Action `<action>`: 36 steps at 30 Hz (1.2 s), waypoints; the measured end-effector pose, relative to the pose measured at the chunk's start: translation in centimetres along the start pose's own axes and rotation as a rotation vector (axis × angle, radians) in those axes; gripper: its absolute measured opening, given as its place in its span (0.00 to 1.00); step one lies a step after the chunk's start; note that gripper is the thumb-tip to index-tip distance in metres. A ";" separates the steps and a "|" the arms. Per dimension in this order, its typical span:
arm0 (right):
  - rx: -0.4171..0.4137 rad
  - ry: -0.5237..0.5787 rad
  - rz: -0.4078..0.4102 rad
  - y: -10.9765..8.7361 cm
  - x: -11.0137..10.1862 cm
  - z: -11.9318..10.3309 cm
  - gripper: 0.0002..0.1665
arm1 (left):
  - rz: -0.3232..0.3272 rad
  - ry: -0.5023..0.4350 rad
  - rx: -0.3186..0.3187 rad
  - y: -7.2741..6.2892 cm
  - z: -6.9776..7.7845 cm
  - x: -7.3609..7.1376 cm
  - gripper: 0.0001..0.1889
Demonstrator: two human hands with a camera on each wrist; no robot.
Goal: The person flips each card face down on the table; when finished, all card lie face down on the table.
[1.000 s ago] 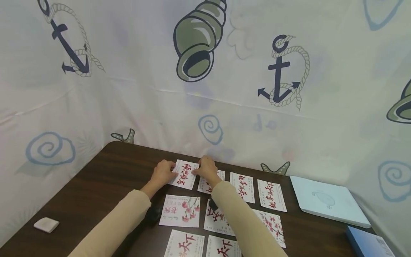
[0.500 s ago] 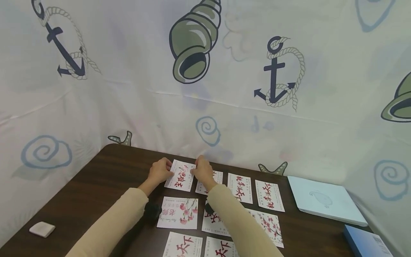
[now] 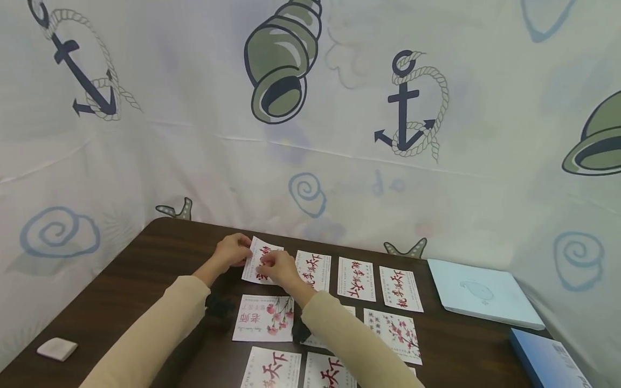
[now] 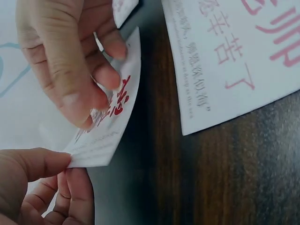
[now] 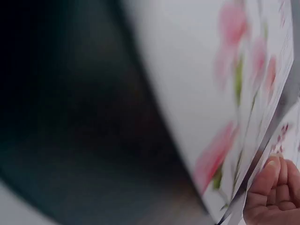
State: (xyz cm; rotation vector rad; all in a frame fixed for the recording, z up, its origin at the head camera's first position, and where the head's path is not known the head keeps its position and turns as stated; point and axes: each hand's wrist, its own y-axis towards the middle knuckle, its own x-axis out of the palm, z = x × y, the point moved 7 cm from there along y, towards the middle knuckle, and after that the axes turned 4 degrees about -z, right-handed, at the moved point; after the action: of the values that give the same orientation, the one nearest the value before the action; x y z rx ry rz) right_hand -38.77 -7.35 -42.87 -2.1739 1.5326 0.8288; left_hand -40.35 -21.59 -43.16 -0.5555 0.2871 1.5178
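In the head view, a white card (image 3: 254, 260) with red brush-style characters is at the table's far left, its near edge tilted in the left wrist view. My left hand (image 3: 232, 251) pinches it at one corner, thumb (image 4: 44, 163) on the printed face and fingers behind. Over the same face is my right hand (image 3: 280, 269), fingers curled and tips close together. Whether those fingertips grip the card or only touch it, I cannot tell. A card with pink carnations (image 3: 266, 318) lies just nearer, large and blurred in the right wrist view.
Several more printed cards lie in rows, among them a red-lettered card (image 3: 356, 279) and a blossom card (image 3: 395, 335). A pale blue flat box (image 3: 485, 293) and a blue box (image 3: 548, 358) are at right. A small white object (image 3: 57, 349) is near the left edge.
My right hand has moved left from the card's right edge to over its face, uncovering the neighbouring card. The held card has shifted and tilted slightly. The left hand still holds it.
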 end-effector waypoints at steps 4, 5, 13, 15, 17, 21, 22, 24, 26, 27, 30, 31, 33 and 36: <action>0.028 0.021 0.044 -0.2 0.3 -0.8 0.23 | -0.026 -0.090 -0.004 -0.1 0.1 -0.3 0.16; 0.032 0.019 0.058 -0.2 0.3 -0.9 0.25 | -0.035 -0.110 0.000 -0.1 0.3 -0.3 0.17; 0.011 0.256 0.100 -0.8 -0.9 -1.7 0.15 | -0.156 -0.266 0.078 -0.6 1.8 0.6 0.18; -0.008 0.377 0.130 -1.0 -1.3 -1.8 0.14 | -0.178 -0.254 0.084 -0.6 1.5 0.9 0.21; -0.022 0.479 0.157 -1.3 -1.7 -1.8 0.14 | -0.182 -0.221 0.074 -0.6 1.0 1.0 0.24; 0.003 0.572 0.199 -1.8 -1.7 -1.0 0.14 | -0.107 -0.136 0.025 -0.9 -0.3 0.6 0.29; 0.024 0.593 0.208 -2.0 -1.6 -0.6 0.15 | -0.076 -0.113 0.022 -1.0 -0.5 0.4 0.29; 0.069 0.621 0.226 -2.2 -1.3 0.2 0.17 | -0.012 -0.058 0.018 -1.2 -0.8 0.0 0.29; 0.106 0.621 0.252 -2.4 -1.1 0.9 0.18 | 0.043 -0.004 0.028 -1.3 -0.9 -0.2 0.27; 0.126 0.615 0.265 -2.5 -1.0 1.2 0.19 | 0.064 0.021 0.032 -1.3 -0.9 -0.2 0.26; 0.170 0.561 0.289 -2.7 -0.8 2.0 0.19 | 0.096 0.095 0.044 -1.3 -1.0 -0.1 0.24; 0.183 0.541 0.292 -2.8 -0.7 2.2 0.19 | 0.101 0.117 0.047 -1.3 -1.0 -0.1 0.24; 0.212 0.492 0.284 -2.9 -0.5 2.5 0.17 | 0.105 0.162 0.054 -1.4 -1.0 0.1 0.23; 0.227 0.381 0.264 -3.0 -0.3 2.4 0.14 | 0.116 0.239 0.059 -1.5 -1.0 0.2 0.22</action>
State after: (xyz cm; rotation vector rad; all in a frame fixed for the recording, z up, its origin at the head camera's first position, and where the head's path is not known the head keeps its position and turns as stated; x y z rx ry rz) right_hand -36.67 -4.67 -44.66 -2.0698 2.0197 0.2944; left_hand -38.73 -21.89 -43.85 -0.6834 0.5554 1.5506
